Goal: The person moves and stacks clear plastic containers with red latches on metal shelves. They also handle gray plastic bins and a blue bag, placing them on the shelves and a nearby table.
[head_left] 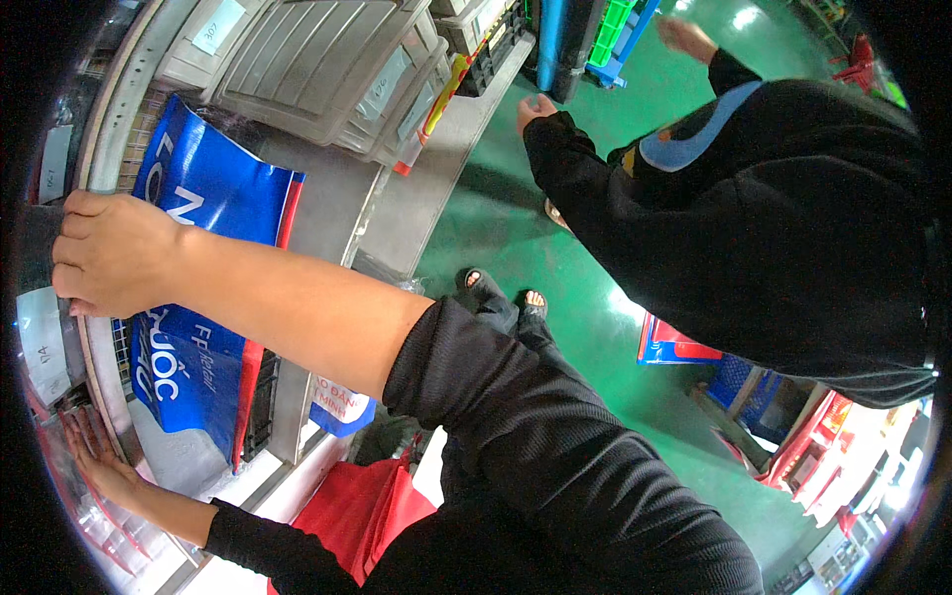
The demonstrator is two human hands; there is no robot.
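Observation:
My right hand (114, 248) reaches across to the far left, its fingers curled over a perforated metal shelf rail (107, 129). Lower down, my left hand (97, 458) has its fingers stretched out, lying against clear plastic packaging (94, 511) beside the same rail. Just inside the rail, below my right forearm, a blue plastic sheet (188, 372) with white print and a red edge hangs over the shelf. A white label (42, 332) is near my right fingertips. Whatever lies under my right palm is hidden.
Lidded grey bins (307, 74) stand on the shelf at upper left. A person (754, 228) in a black hooded top is close on the right, hands apart from mine. Red material (362, 511) lies beside my left arm. A green crate (610, 30) stands at the top over green floor.

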